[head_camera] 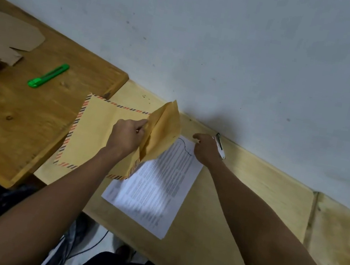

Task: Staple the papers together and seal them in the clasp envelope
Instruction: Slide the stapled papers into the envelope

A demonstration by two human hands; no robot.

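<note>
The papers (155, 185) lie flat on the pale worktop (241, 190), printed side up, their upper left corner tucked under the raised flap (162, 130) of the clasp envelope (96, 135). The envelope rests just to the left of them, striped border showing, straddling the join between the pale worktop and the darker wooden board (8, 114). The left hand (125, 135) has its grip pinched closed on the flap, holding it up and open. The right hand (206, 148) rests on the far corner of the papers, fingers curled down; whether it actually clasps anything I cannot tell. A stapler (219, 145), or something much like it, lies just behind that hand against the wall (231, 48).

It looks to me like the stage between stapling and filling: the mouth is being opened. The next move calls for lifting the sheets by their far edge and sliding them in under the held flap, keeping the corners from snagging.

A green utility knife (48, 75) and some cardboard pieces (0, 41) sit well off to the left, out of the way. Nothing blocks the path, though the flap overhangs the sheets
</note>
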